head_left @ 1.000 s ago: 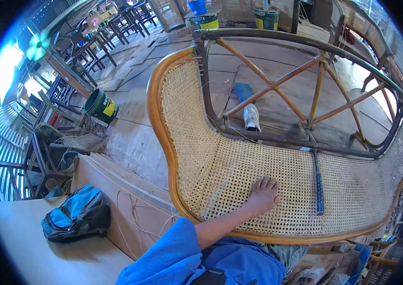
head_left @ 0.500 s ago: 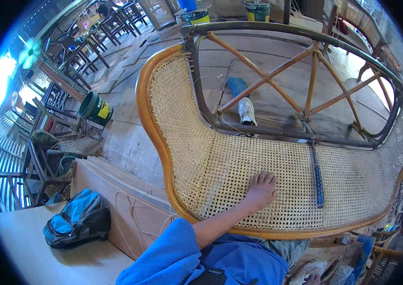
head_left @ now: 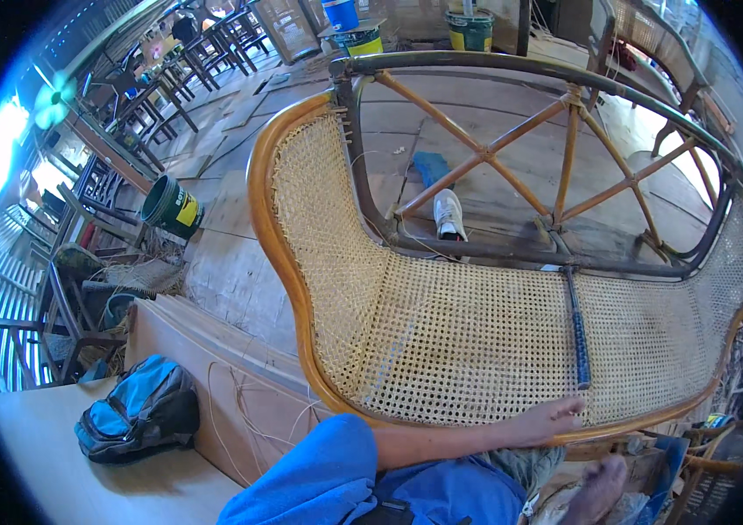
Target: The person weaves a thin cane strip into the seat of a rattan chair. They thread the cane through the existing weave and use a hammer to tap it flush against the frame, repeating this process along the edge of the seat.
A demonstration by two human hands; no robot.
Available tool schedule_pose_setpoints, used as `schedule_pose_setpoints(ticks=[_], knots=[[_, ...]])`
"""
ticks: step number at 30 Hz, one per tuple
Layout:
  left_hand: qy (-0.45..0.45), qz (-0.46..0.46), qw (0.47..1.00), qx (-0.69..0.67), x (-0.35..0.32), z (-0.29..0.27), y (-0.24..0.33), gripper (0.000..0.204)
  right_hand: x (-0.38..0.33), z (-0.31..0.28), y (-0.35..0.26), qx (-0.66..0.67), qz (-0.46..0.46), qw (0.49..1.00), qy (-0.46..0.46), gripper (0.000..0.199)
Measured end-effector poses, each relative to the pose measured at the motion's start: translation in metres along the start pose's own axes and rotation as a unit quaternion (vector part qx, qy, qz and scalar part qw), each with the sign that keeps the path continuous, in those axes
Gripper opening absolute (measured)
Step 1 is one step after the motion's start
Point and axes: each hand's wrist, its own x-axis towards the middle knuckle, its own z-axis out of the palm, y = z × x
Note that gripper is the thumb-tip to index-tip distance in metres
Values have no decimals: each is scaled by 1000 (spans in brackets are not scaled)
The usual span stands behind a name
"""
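Observation:
A curved bench frame with woven cane (head_left: 476, 341) stretched across it lies in front of me, edged with a brown wooden rim (head_left: 303, 337). My left hand (head_left: 542, 422) is over the near rim, its fingers stretched out to the right and holding nothing. Lower and further right, my right hand (head_left: 601, 490) is smeared by motion; its fingers cannot be made out. On the cane rests a hammer-like tool (head_left: 580, 341) with a dark blue handle, its end close above my left fingertips. Behind the cane stand dark rails (head_left: 511, 251) with crossed rattan poles (head_left: 487, 156).
A blue and grey backpack (head_left: 140, 407) sits on a pale board (head_left: 48, 437) at the left. Loose cane strands (head_left: 245, 411) hang by stacked panels. Dark green buckets (head_left: 172, 206) stand on the plank floor. A white shoe (head_left: 448, 215) shows beyond the frame.
My left hand has left the middle of the cane and moved right and nearer, to the front rim. My right hand has come up further into view. The hammer-like tool stays on the cane.

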Motion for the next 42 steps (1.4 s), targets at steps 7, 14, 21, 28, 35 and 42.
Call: schedule_pose_setpoints(ticks=[7,14,21,28,35,42], knots=[[71,-66,969,-228,-9,-16,21,33,-15,145,-17,102,27,979,-175,17],[164,-18,939,-302,-20,-42,-9,29,-30,170,-4,109,71,963,-238,10],[135,-75,953,-260,-21,-48,-15,21,-8,152,2,181,23,962,-202,15],[99,-106,968,-203,-21,-42,-17,18,-13,147,6,70,53,972,-218,8],[141,-115,983,16,-29,-51,-15,22,-18,148,8,-72,-94,959,-257,15],[150,-158,976,6,-28,-51,-7,27,-12,140,4,-95,-115,960,-237,16]])
